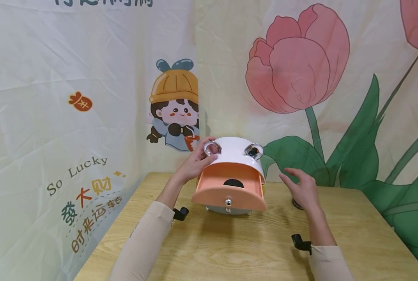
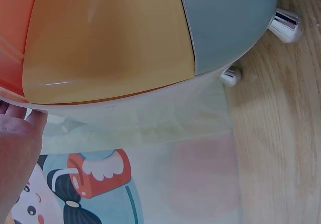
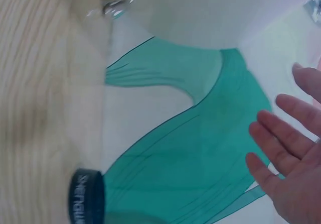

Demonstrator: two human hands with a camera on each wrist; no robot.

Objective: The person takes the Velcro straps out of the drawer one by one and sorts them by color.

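A white storage box (image 1: 233, 150) with two silver ring-shaped ears stands on the table. Its coral top drawer (image 1: 229, 196) is pulled out, and a black rounded thing (image 1: 233, 183) lies inside. My left hand (image 1: 193, 166) grips the box's upper left side, thumb in front below the ring and fingers behind. In the left wrist view, those fingertips (image 2: 35, 117) are at the white edge beside the yellow drawer (image 2: 105, 43) and blue-grey drawer (image 2: 228, 23). My right hand (image 1: 303, 189) is raised to the right of the box, fingers spread and holding nothing.
Below and behind my right hand, a small black round thing (image 1: 296, 204) with white lettering stands on the wooden table (image 1: 265, 249). Silver feet (image 2: 287, 25) lift the box. A printed cloth (image 1: 223, 78) with tulips and a cartoon figure hangs right behind the table.
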